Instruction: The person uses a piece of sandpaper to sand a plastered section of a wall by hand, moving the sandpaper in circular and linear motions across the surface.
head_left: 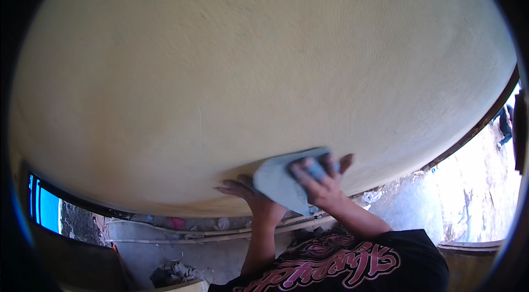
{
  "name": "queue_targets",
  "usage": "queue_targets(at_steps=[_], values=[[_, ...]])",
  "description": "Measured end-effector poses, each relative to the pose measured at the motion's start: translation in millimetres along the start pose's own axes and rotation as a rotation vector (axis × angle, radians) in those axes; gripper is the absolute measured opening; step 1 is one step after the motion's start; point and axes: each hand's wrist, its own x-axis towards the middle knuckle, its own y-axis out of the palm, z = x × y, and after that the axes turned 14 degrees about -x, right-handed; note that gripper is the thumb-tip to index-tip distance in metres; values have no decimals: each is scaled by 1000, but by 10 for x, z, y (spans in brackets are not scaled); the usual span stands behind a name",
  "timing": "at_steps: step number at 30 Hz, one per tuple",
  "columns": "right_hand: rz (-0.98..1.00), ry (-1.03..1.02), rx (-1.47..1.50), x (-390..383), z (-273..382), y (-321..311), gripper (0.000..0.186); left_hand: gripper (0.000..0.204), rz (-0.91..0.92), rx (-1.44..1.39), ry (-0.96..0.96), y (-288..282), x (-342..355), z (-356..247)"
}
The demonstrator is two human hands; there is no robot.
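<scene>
Nearest the camera, at six o'clock, the person's black shirt with pink lettering [341, 264] fills the lower edge, both forearms rising from it. The right hand [322, 182] presses a folded grey-blue sheet of abrasive paper [281, 182] flat against the pale yellow wall [264, 60], fingers spread over its upper edge and thumb out toward two o'clock. The left hand [245, 190] lies just beside the sheet at its nine o'clock, fingers extended and flat on the wall, holding nothing, apparently steadying the body. The sheet sits low on the wall, just below the picture's centre. Judged from this posture, the step in hand is rubbing down the plaster surface; the next stroke seems to call for even palm pressure and a shift to an unworked patch. Farther off, at seven o'clock, rubble and pipes [182, 226] lie on the ground; at three o'clock, sunlit bare ground [474, 193] shows beyond the wall's edge.
</scene>
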Motion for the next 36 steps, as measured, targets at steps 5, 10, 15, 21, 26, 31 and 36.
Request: queue_targets(at_steps=[5, 10, 15, 21, 26, 31, 36], values=[[-221, 482, 11, 410, -432, -113, 52, 95, -153, 74, 137, -70, 110, -103], [-25, 68, 8, -171, -87, 29, 38, 93, -51, 163, 114, -51, 128, -148], [-148, 463, 122, 220, -412, -112, 37, 91, -147, 56, 158, -73, 138, -107], [-1, 73, 12, -37, -5, -47, 34, 88, -156, 35, 146, 3, 131, -98], [15, 312, 57, -131, -296, -10, 44, 90, -131, 76, 172, -55, 87, -37], [-13, 331, 70, -160, -124, 73, 54, 88, -173, 39, 198, -55, 175, -108], [53, 158, 59, -57, -35, -23, 38, 80, -110, 76, 97, -60, 93, -65]])
